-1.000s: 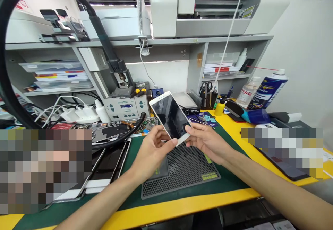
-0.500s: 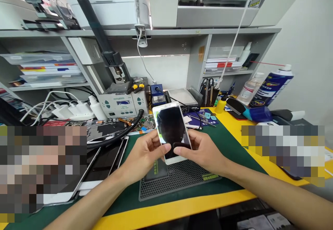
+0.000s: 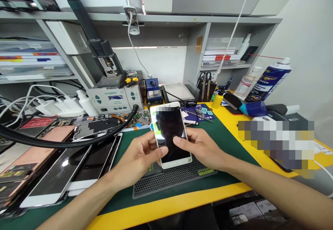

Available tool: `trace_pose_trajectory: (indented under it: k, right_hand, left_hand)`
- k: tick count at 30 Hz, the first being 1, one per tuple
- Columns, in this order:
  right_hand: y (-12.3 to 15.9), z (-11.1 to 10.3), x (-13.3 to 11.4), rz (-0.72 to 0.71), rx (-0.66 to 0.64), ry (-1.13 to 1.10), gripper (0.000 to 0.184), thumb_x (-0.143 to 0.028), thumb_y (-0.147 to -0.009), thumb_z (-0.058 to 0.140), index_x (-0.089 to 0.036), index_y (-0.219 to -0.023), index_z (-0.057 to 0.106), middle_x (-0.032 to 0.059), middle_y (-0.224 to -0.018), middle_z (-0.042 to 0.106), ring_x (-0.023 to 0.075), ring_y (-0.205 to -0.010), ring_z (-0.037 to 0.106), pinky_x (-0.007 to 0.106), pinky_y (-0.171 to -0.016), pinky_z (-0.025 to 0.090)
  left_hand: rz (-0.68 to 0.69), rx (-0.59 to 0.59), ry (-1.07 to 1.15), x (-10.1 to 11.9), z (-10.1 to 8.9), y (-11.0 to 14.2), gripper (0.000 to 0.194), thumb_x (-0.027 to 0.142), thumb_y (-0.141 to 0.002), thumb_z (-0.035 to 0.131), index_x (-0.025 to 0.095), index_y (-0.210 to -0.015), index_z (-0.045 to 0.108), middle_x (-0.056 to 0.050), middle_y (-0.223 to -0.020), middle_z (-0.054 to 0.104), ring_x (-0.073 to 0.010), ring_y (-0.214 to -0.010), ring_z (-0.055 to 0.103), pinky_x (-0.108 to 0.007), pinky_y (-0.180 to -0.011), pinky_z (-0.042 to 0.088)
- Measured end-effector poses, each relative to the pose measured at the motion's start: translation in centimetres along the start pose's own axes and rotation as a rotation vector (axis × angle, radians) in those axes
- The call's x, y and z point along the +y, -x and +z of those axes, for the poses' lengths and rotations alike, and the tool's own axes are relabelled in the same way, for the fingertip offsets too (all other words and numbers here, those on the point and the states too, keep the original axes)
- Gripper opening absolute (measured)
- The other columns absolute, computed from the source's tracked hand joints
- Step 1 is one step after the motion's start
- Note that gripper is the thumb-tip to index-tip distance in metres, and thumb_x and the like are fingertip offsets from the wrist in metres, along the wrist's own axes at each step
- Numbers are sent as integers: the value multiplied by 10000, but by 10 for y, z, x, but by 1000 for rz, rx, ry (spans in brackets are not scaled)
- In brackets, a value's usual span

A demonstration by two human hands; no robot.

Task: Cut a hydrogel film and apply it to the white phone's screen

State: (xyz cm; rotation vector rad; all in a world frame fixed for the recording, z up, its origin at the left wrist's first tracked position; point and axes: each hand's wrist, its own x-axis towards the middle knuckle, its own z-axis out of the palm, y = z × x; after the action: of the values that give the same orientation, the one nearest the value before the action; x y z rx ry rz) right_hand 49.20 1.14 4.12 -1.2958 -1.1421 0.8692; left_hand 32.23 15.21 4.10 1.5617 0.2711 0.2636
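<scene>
A white-framed smartphone (image 3: pixel 169 134) is grasped by both hands, with its dark glass face turned up toward the head camera and its long edges running nearly upright in view. A blurred patch covers part of its top end. The phone is held clear of a perforated black mat (image 3: pixel 169 183), just above it. The left hand (image 3: pixel 137 152) is clasped around the phone's left edge. The right hand (image 3: pixel 200 148) is clasped around the right edge, and its thumb (image 3: pixel 177 138) is laid on the glass.

The mat is placed on a green work mat (image 3: pixel 122 192), which covers a yellow counter (image 3: pixel 166 202). Further smartphones (image 3: pixel 62 174) are laid side by side to the left of the hands, beneath a black hose (image 3: pixel 59 143). A circuit board (image 3: pixel 139 121) is placed just beyond the phone, in front of a hot-air rework station (image 3: pixel 111 100) and a blue soldering unit (image 3: pixel 153 89). White power adapters (image 3: pixel 62 107) are placed to the left of the rework station. To the right, scissors (image 3: pixel 204 88) are stood in a black holder (image 3: pixel 209 93), near a yellow bottle (image 3: pixel 217 100) and a spray can (image 3: pixel 270 81). A grey shelf (image 3: pixel 226 70) is mounted above the counter.
</scene>
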Motion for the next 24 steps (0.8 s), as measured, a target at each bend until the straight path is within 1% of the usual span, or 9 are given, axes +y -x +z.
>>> trace_pose_trajectory:
  k: [3, 7, 11, 13, 14, 16, 18, 21, 24]
  right_hand:
    - [0, -2, 1, 48, -8, -51, 381, -541, -941, 676, -173, -844, 687, 21, -811, 651, 167, -740, 576, 288, -692, 465]
    - [1, -5, 6, 80, 33, -40, 488, -606, -957, 636, -170, -739, 616, -2, -700, 579, 138, -636, 501, 269, -610, 412]
    - [1, -5, 8, 91, 55, -32, 576, -671, -991, 528, -177, -707, 615, 10, -670, 605, 150, -609, 534, 283, -598, 442]
    - [1, -4, 7, 66, 57, 0, 536, -642, -976, 579, -179, -711, 626, 14, -689, 631, 156, -630, 565, 281, -605, 460]
    - [0, -3, 7, 43, 54, 11, 460, -595, -949, 655, -178, -754, 647, 14, -730, 655, 159, -665, 589, 277, -626, 474]
    - [-1, -2, 6, -5, 45, 3, 300, -454, -862, 807, -183, -915, 691, 13, -859, 705, 170, -768, 635, 277, -701, 507]
    - [-3, -2, 5, -29, 52, -26, 315, -374, -823, 848, -191, -1032, 700, 16, -941, 725, 177, -831, 657, 287, -756, 524]
    - [-4, -3, 4, -9, 69, -35, 276, -424, -888, 777, -178, -1000, 723, 25, -910, 721, 171, -797, 654, 283, -724, 524]
    - [-3, -6, 2, 48, 79, -34, 362, -523, -927, 709, -166, -874, 718, 14, -777, 683, 151, -670, 623, 263, -611, 496]
  left_hand:
    - [-6, -8, 19, 1, -1, -1, 345, 375, -902, 767, 230, -1206, 693, -14, -885, 639, -168, -829, 586, -249, -651, 555]
    - [-15, -21, 41, 2, -1, -2, 303, 358, -911, 758, 205, -1160, 682, -23, -924, 661, -157, -813, 597, -240, -642, 560]
    - [-32, -13, 49, 1, -1, -3, 255, 369, -918, 746, 177, -1067, 669, -16, -851, 628, -153, -767, 598, -246, -616, 568]
    - [-28, -23, 48, 0, 0, -2, 278, 376, -918, 743, 178, -1097, 667, -25, -881, 638, -156, -773, 591, -255, -615, 571]
    - [-23, -30, 44, 0, 1, -2, 298, 378, -915, 746, 181, -1124, 668, -31, -906, 645, -157, -782, 585, -257, -615, 570]
    - [-18, -43, 29, -1, 3, -1, 339, 387, -906, 754, 188, -1167, 671, -32, -920, 640, -162, -800, 572, -260, -616, 567]
    - [-24, -48, 13, -1, 5, -1, 363, 402, -900, 758, 194, -1186, 676, -23, -899, 620, -167, -811, 562, -261, -616, 561]
    - [-38, -46, -2, 1, 7, 0, 368, 417, -897, 757, 198, -1184, 684, -15, -890, 609, -164, -812, 558, -250, -616, 542]
    - [-43, -50, 9, 2, 5, 0, 371, 416, -897, 757, 200, -1191, 687, -21, -912, 627, -166, -819, 576, -249, -622, 525]
